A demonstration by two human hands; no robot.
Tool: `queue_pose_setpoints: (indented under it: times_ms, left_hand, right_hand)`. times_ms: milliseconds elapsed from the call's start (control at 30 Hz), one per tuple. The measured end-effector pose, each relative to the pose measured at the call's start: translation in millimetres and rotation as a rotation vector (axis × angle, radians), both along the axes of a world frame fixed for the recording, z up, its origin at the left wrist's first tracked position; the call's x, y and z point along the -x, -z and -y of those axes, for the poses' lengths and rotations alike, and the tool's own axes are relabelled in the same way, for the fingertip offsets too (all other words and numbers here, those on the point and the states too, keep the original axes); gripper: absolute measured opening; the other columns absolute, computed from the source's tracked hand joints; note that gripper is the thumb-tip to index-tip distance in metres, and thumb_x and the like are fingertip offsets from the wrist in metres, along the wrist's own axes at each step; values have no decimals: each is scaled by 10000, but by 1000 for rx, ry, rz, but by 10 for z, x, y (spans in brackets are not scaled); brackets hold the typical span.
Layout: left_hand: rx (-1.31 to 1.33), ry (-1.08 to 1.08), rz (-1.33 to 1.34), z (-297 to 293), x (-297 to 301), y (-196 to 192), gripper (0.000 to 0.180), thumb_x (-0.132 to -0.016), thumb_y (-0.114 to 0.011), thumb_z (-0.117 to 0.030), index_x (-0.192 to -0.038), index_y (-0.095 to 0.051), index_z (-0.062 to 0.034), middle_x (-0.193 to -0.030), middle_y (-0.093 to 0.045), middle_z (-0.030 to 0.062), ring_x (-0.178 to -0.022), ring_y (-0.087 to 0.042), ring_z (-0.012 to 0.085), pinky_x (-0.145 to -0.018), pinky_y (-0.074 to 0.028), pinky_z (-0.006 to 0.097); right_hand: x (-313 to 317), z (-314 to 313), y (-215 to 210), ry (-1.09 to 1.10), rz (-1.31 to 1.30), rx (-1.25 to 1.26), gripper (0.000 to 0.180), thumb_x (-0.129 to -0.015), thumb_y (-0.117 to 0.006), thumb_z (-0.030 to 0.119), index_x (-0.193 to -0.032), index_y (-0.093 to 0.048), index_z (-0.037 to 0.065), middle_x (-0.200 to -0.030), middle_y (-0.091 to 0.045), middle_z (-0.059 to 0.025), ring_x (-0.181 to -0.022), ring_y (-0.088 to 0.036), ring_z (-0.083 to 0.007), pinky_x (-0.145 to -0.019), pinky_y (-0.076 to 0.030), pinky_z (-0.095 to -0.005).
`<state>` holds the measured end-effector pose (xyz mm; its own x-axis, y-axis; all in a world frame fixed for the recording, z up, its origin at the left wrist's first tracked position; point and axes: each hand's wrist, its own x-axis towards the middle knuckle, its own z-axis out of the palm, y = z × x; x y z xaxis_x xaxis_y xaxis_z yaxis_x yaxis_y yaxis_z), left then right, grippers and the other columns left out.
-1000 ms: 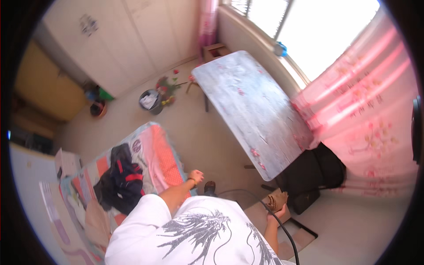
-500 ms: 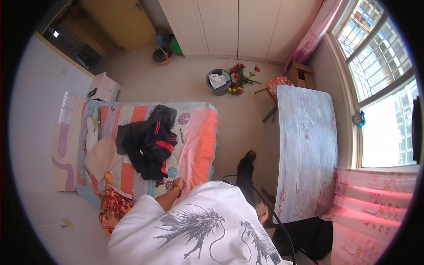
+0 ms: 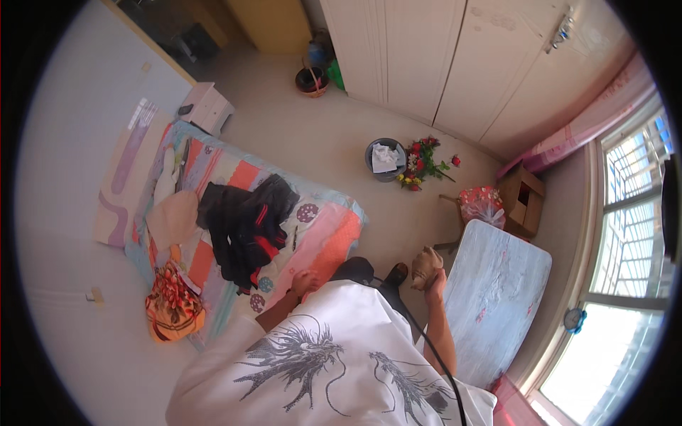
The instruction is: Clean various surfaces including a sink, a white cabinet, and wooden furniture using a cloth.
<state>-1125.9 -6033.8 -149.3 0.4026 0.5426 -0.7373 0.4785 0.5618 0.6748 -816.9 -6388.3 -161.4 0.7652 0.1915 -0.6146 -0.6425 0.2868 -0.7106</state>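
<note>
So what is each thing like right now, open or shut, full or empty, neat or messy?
Left hand: closed loosely, holding nothing visible.
Right hand: closed on a small brownish thing, too blurred to name.
Black jacket: crumpled on the bed.
Wardrobe doors: shut.
Grey bin: holds white paper.
Cardboard box: open.

Soft, matt patchwork cloth is seen on the bed cover [image 3: 312, 234], with a dark jacket [image 3: 245, 224] of slightly sheeny fabric heaped on it. A glossy, marbled pale-blue finish is shown by the table top [image 3: 497, 298]. Smooth painted panels are presented by the white wardrobe doors [image 3: 440, 57]. Crumpled white paper is held in a dull grey plastic bin [image 3: 385, 157]. Shiny crinkled red plastic is made out on a bag [image 3: 482, 204], beside a matt brown wooden box [image 3: 522, 202].
</note>
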Motion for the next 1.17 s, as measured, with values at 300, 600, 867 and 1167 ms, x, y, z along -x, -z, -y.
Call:
queue_pose_setpoints:
  times_ms: [300,600,867,1167]
  left_hand:
    - [415,-399,-203,-1218,-1032,772,311,-963,-602,-282,-1155,-634,-40,-967,-719,121,-810,-689,258,-681,-566,362]
    - [549,-641,-148,-3486,-2447,1229,175,-962,-596,-251,-1044,-658,-110,-959,-722,62,-714,-668,214,-607,-537,357]
    - [230,-852,271,-6771,-4162,869,258,-955,-648,-280,-1148,-641,-108,-994,-734,90,-765,-705,199,-633,-568,318]
    - [465,-1014,294,-8453,-4455,1695,460,-971,-611,-387,-1295,-587,-62,-1127,-710,167,-904,-705,331,-745,-584,412]
  right_hand:
    - [-1972,-1630,188,-179,-84,301,628,-877,-635,450,-1263,-615,-44,-1165,-657,-169,-1028,-668,-293,-892,-554,-426]
    - [-3952,-5080,-114,-556,175,496,529,-901,-622,393,-1236,-645,-15,-1106,-689,-136,-973,-679,-272,-867,-549,-395]
    - [-4744,-8307,255,-913,275,754,389,-909,-608,280,-1168,-695,2,-1031,-715,-107,-946,-676,-242,-848,-536,-361]
    - [-6318,-12751,380,-1011,189,281,388,-898,-664,142,-1241,-645,-39,-1111,-705,-97,-1018,-675,-209,-905,-535,-325]
